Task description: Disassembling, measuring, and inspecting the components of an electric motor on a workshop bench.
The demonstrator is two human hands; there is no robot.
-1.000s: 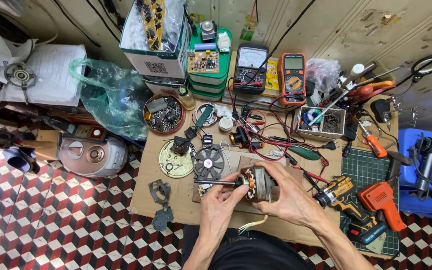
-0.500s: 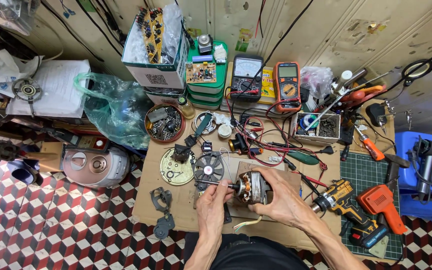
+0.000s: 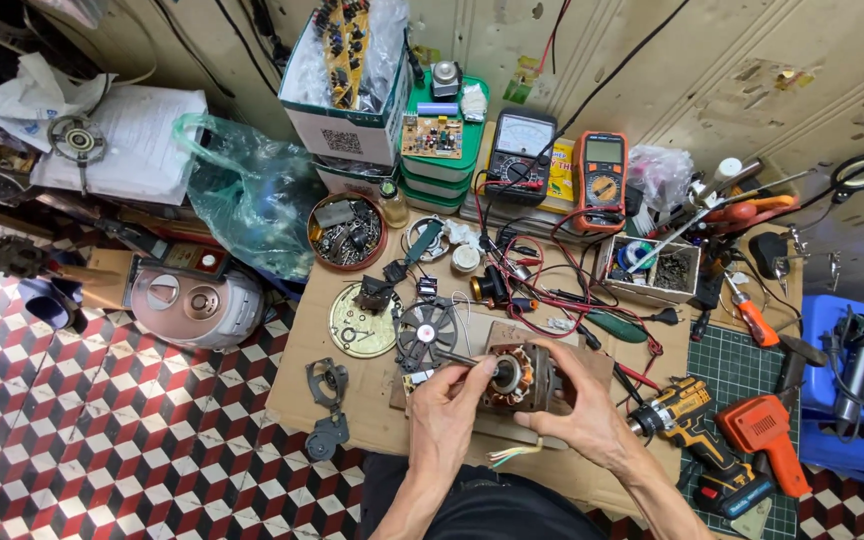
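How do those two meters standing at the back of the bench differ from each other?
The black meter has a wide pale dial face with a scale, while the orange meter has a small grey screen. The black meter is broader; the orange meter is narrower and taller. The orange meter's round selector knob is prominent at its middle; the black meter's controls sit low. Both lean against the wall.

One head-worn view looks steeply down from above the desk (image 3: 352, 400); it faces the far wall (image 3: 712, 70); both forearms enter from the bottom edge, fairly near.
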